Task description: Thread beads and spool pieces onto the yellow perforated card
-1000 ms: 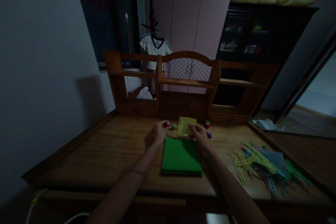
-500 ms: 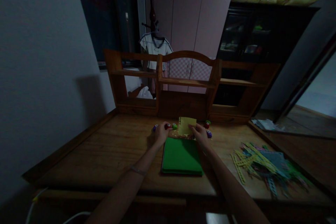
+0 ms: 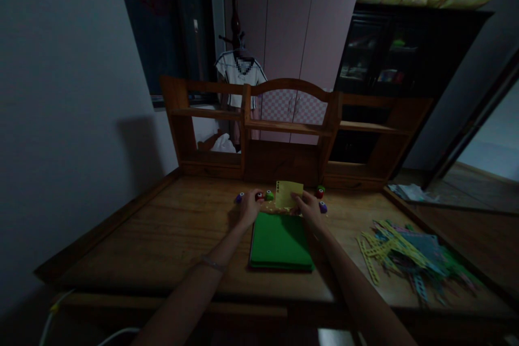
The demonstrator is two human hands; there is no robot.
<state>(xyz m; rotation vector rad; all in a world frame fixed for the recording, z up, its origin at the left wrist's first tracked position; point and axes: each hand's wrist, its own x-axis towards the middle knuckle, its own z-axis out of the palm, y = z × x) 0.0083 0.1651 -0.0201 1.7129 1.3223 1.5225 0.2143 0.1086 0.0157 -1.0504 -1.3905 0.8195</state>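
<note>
My left hand (image 3: 250, 206) is closed on a small red craft punch (image 3: 260, 196) with an eye on it. A green craft punch (image 3: 269, 195) stands just right of that, and a purple one (image 3: 240, 197) is just left of the hand. My right hand (image 3: 308, 209) pinches a yellow sheet of paper (image 3: 288, 194) upright by its right edge. Small dark holes run down the sheet's left edge. Close to my right hand are another purple punch (image 3: 323, 207) and a red and green one (image 3: 320, 192). Below both hands lies a green stack of sheets (image 3: 281, 240).
Tiny paper bits (image 3: 275, 208) are scattered behind the green stack. A heap of cut paper strips (image 3: 401, 251), yellow, blue and green, covers the right of the wooden desk (image 3: 162, 238). A wooden shelf unit (image 3: 287, 128) rises along the back edge.
The fingers of my left hand have shifted slightly around the red craft punch, which sits a touch lower. My right hand and the yellow paper have stayed in place.
</note>
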